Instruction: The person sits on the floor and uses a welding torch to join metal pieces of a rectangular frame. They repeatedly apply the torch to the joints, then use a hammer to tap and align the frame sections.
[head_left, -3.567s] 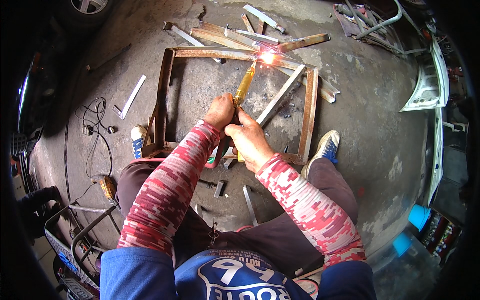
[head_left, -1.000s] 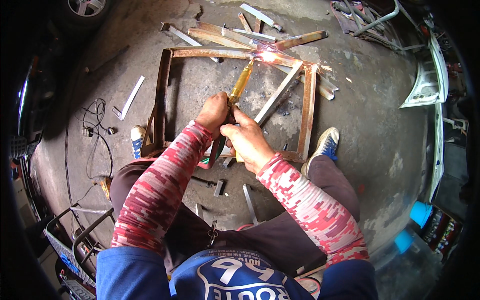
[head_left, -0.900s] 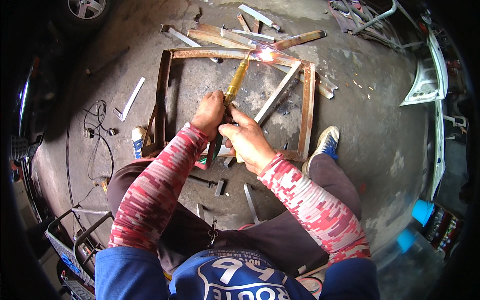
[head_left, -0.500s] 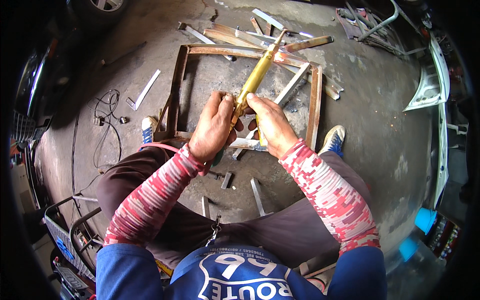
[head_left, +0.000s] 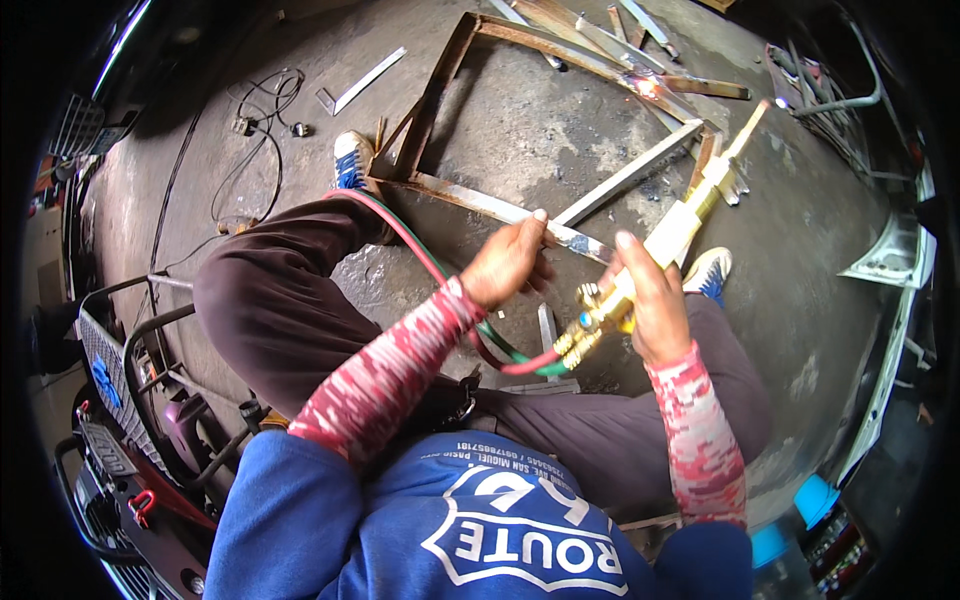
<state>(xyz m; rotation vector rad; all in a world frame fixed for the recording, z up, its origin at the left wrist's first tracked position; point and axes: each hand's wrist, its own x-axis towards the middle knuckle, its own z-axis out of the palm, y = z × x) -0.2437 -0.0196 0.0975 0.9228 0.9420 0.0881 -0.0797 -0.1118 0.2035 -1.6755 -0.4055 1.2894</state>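
In the head view, the right hand (head_left: 657,310) is clamped around a brass cutting torch (head_left: 676,228), raised diagonally with its tip pointing away. The left hand (head_left: 508,258) has thumb and curled fingers apart, nothing visible between them; some fingertips are hidden. Red hose (head_left: 412,242) and green hose (head_left: 500,345) join the torch's rear, partly covered by the left wrist. Torch and right hand hide part of the rusty steel frame (head_left: 470,200), whose far bar glows at one spot. Scrap bars (head_left: 550,22) run off the upper edge. The blue tub's (head_left: 815,500) contents are indiscernible; a mesh rack (head_left: 112,340) bears an unclear blue object (head_left: 105,382).
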